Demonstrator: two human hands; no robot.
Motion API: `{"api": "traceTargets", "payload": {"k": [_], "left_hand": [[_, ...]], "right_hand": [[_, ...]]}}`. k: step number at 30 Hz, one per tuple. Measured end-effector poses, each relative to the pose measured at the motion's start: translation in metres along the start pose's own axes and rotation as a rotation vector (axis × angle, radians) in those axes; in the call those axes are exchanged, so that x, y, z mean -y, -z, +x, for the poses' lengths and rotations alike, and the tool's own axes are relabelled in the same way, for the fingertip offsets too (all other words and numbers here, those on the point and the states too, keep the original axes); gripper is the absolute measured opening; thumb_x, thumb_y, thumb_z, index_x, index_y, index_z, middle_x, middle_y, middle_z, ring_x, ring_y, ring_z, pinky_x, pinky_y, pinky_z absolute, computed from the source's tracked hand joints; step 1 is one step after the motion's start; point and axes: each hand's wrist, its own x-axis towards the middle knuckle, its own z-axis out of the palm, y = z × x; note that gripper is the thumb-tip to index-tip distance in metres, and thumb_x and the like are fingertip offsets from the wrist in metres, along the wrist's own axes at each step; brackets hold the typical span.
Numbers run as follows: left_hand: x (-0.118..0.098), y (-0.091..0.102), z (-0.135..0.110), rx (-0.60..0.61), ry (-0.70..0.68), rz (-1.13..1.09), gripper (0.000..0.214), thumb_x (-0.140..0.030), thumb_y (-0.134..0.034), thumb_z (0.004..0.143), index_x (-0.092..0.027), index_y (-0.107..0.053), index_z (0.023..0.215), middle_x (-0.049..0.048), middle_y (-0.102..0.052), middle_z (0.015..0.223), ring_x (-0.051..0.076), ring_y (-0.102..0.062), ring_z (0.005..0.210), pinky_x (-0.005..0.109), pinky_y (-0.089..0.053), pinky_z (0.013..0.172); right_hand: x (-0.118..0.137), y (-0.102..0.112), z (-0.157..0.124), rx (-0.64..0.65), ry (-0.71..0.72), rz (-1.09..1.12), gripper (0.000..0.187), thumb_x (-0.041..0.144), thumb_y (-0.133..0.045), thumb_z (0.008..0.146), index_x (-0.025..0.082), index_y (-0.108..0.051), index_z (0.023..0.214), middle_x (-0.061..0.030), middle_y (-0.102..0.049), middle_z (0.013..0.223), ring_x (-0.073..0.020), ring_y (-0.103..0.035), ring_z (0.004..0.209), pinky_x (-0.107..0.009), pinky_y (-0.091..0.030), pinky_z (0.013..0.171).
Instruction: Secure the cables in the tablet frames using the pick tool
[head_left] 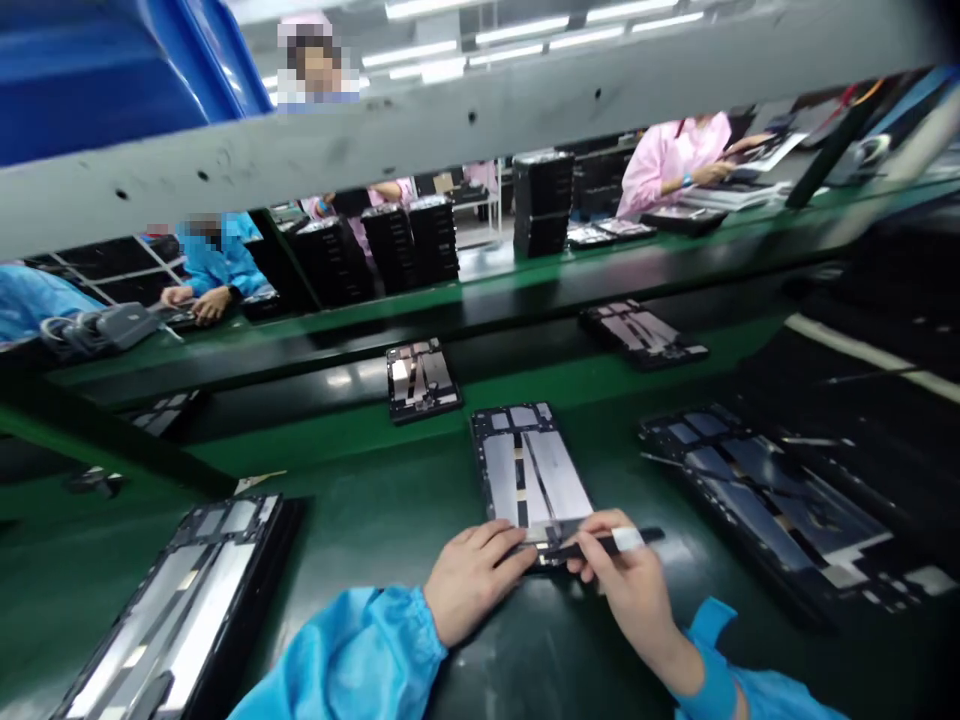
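An opened tablet (540, 465) lies in front of me, its silver inner plates and dark ribbon cables facing up. My left hand (480, 575) grips its lower left corner, with the fingertips on the bottom edge. In my right hand (626, 575) is a slim black pen-like tool (651, 535) with a white band round it. The tool points left, toward the bottom edge of the tablet. Its tip is too small and too covered by fingers to make out. Both hands are close together at that edge.
Opened tablets lie at left (180, 610), right (757, 490), and on the far belt (422, 380). A green rail (480, 300) crosses behind them, with black stacks (541, 205) beyond. A grey beam (420, 130) spans above. Co-workers in blue and pink sit opposite.
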Motion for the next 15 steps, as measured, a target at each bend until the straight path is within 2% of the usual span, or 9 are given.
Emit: {"api": "traceTargets", "payload": {"k": [2, 4, 7, 9, 12, 15], "left_hand": [[0.019, -0.009, 0.032, 0.068, 0.078, -0.01, 0.032, -0.03, -0.055, 0.096, -0.026, -0.055, 0.127, 0.0032, -0.061, 0.128, 0.019, -0.053, 0.12, 0.033, -0.051, 0.094], [0.043, -0.019, 0.069, 0.107, 0.177, -0.002, 0.033, -0.028, -0.059, 0.094, -0.029, -0.056, 0.127, 0.0023, -0.06, 0.129, 0.018, -0.053, 0.12, 0.033, -0.05, 0.095], [0.086, -0.03, 0.122, 0.07, 0.32, 0.045, 0.032, -0.023, -0.057, 0.095, -0.026, -0.057, 0.126, 0.0057, -0.058, 0.132, 0.021, -0.05, 0.125, 0.037, -0.048, 0.097], [0.114, -0.03, 0.145, 0.044, 0.425, 0.067, 0.033, -0.018, -0.058, 0.094, -0.024, -0.057, 0.126, 0.0067, -0.057, 0.133, 0.023, -0.048, 0.128, 0.041, -0.045, 0.102], [0.152, -0.016, 0.149, 0.002, 0.596, 0.081, 0.034, -0.025, -0.063, 0.092, -0.021, -0.058, 0.125, 0.0079, -0.054, 0.135, 0.026, -0.049, 0.126, 0.05, -0.039, 0.106], [0.188, 0.014, 0.12, -0.083, 0.878, 0.102, 0.035, -0.035, -0.059, 0.094, -0.017, -0.057, 0.124, 0.0103, -0.055, 0.13, 0.026, -0.054, 0.118, 0.051, -0.045, 0.1]], "right_hand": [[-0.008, 0.001, -0.001, -0.055, 0.038, 0.007, 0.037, 0.058, -0.065, 0.08, 0.022, -0.057, 0.083, -0.0041, -0.069, 0.068, -0.0176, -0.064, 0.05, -0.027, -0.053, 0.047], [-0.018, -0.001, 0.001, -0.024, 0.027, -0.017, 0.038, 0.06, -0.064, 0.08, 0.022, -0.061, 0.084, -0.0058, -0.07, 0.069, -0.0188, -0.064, 0.051, -0.029, -0.052, 0.047], [-0.033, -0.006, 0.01, 0.064, -0.042, -0.082, 0.046, 0.066, -0.06, 0.079, 0.02, -0.066, 0.082, -0.0038, -0.065, 0.057, -0.0184, -0.059, 0.046, -0.028, -0.046, 0.042], [-0.04, -0.01, 0.019, 0.106, -0.1, -0.101, 0.053, 0.071, -0.058, 0.077, 0.019, -0.068, 0.081, -0.0023, -0.061, 0.05, -0.0168, -0.055, 0.041, -0.027, -0.042, 0.041], [-0.044, -0.015, 0.029, 0.15, -0.162, -0.089, 0.057, 0.073, -0.058, 0.075, 0.018, -0.068, 0.082, -0.0013, -0.061, 0.049, -0.0143, -0.051, 0.038, -0.025, -0.039, 0.04], [-0.042, -0.02, 0.033, 0.198, -0.18, -0.085, 0.05, 0.067, -0.059, 0.076, 0.018, -0.067, 0.081, 0.0001, -0.06, 0.049, -0.0134, -0.051, 0.039, -0.023, -0.038, 0.041]]}}
